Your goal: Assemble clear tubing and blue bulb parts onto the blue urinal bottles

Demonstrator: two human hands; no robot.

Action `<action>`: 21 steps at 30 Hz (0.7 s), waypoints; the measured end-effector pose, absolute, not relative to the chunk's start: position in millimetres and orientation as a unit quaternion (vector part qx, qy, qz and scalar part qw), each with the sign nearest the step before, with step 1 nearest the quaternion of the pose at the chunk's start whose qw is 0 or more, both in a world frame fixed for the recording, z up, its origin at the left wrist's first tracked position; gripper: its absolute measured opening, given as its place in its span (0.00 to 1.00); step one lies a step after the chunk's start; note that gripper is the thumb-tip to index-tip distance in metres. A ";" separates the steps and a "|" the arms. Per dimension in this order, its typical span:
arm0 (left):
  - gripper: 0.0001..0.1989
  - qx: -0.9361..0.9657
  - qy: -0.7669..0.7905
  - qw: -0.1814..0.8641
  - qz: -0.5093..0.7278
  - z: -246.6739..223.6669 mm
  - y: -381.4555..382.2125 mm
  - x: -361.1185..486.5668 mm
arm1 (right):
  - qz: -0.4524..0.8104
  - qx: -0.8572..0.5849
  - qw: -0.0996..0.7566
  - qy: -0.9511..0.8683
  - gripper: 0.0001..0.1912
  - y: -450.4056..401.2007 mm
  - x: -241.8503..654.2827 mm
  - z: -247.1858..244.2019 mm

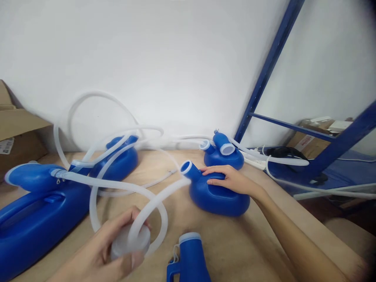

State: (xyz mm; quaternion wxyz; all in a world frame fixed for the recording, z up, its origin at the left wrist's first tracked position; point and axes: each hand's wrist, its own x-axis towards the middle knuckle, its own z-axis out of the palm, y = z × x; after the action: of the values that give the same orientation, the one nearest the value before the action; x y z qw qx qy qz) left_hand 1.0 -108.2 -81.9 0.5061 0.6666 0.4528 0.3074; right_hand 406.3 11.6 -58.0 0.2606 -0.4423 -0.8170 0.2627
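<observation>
My left hand (108, 243) is closed around a translucent round cap (131, 241) with a thick white tube (155, 199) rising from it. My right hand (230, 179) rests on the handle of a blue bottle (219, 199), fingers curled over it. That bottle's angled neck (187, 169) is open and points up to the left. The tube passes just below the neck. Nearer to me, between my hands, lies a blue piece with a white rim (192, 254), a side handle and a small white strap.
Blue bottles with tubes (64, 211) sit at the left and back left (120, 162). Another (223, 156) stands behind my right hand. A cardboard box (22, 133) is far left; a blue metal rack (267, 70) rises at the right. White tubing loops before the wall.
</observation>
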 end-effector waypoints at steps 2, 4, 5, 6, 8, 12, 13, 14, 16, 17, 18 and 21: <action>0.23 0.540 0.440 0.625 0.352 -57.6 -99.8 31.7 | 0.259 -0.443 0.260 -0.818 0.17 11.1 406.1 -57.8; 0.18 0.436 0.424 0.691 0.391 -38.0 -88.3 59.4 | 0.253 -0.442 0.260 -0.820 0.17 10.8 405.9 -57.8; 0.17 0.400 0.411 0.712 0.405 -30.5 -81.6 71.3 | 0.250 -0.442 0.259 -0.821 0.17 10.7 405.9 -57.9; 0.16 0.376 0.396 0.727 0.417 -24.4 -74.4 81.9 | 0.248 -0.443 0.259 -0.822 0.17 10.8 406.0 -57.9; 0.17 0.347 0.355 0.746 0.444 -15.4 -58.6 98.2 | 0.246 -0.443 0.261 -0.822 0.17 11.4 407.1 -58.2; 0.19 0.260 0.327 0.728 0.544 -1.7 -25.9 109.6 | 0.240 -0.460 0.266 -0.812 0.19 14.4 413.6 -59.3; 0.18 0.236 0.332 0.715 0.569 1.2 -18.3 107.9 | 0.235 -0.469 0.267 -0.809 0.19 15.4 415.9 -59.8; 0.17 0.219 0.339 0.701 0.588 3.8 -11.2 104.8 | 0.230 -0.476 0.268 -0.805 0.19 16.3 418.4 -60.3; 0.14 0.199 0.361 0.681 0.606 7.9 1.0 95.0 | 0.220 -0.485 0.268 -0.803 0.20 18.1 423.0 -61.6; 0.13 0.195 0.375 0.677 0.603 9.7 5.9 89.1 | 0.215 -0.487 0.268 -0.803 0.20 18.9 424.9 -62.3; 0.11 0.193 0.389 0.677 0.594 11.6 9.8 82.9 | 0.210 -0.488 0.268 -0.804 0.20 19.6 426.4 -62.8; 0.09 0.193 0.409 0.677 0.582 18.6 15.9 66.0 | 0.196 -0.489 0.269 -0.806 0.20 21.0 428.9 -62.9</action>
State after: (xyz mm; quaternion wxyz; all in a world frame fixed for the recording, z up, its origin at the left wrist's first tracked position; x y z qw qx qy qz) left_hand 66.0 15.9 18.6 0.6766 0.1926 0.4085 0.5816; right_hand 428.9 21.0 -62.9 0.2692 -0.4889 -0.8063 0.1960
